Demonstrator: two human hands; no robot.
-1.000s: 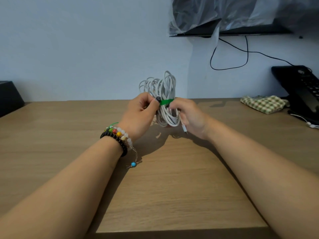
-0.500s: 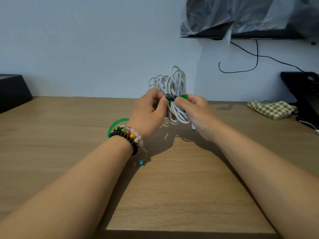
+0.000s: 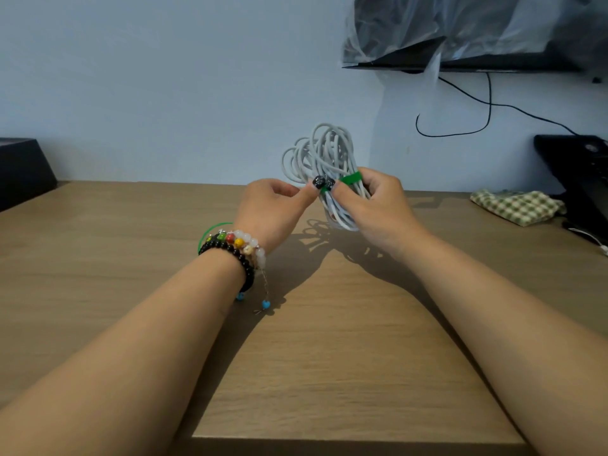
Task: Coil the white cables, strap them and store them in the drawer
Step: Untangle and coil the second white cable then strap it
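The coil of white cables (image 3: pixel 324 166) is held up in the air above the desk (image 3: pixel 329 357), not resting on it — likely so the green strap (image 3: pixel 349 178) can pass all the way round the bundle's waist without the wood getting in the way. The right hand (image 3: pixel 375 209) carries the weight: its fingers (image 3: pixel 345 194) curl round the gathered middle of the coil, with the strap lying just above the thumb and across the strands, so the loops stay bunched where the strap bites. The loose loops fan out above those fingers and a shorter bunch hangs below them. The left hand (image 3: pixel 273 209) works from the other side; its thumb and forefinger press together at the dark-painted nail tips, right against the strap's near end, in what looks like a pinch to pull it snug — whether they actually grip the strap or only touch it I cannot tell. Both thumbs meet at that one spot, which suggests the fastening is the step in hand. No drawer shows, so storing is yet to come.
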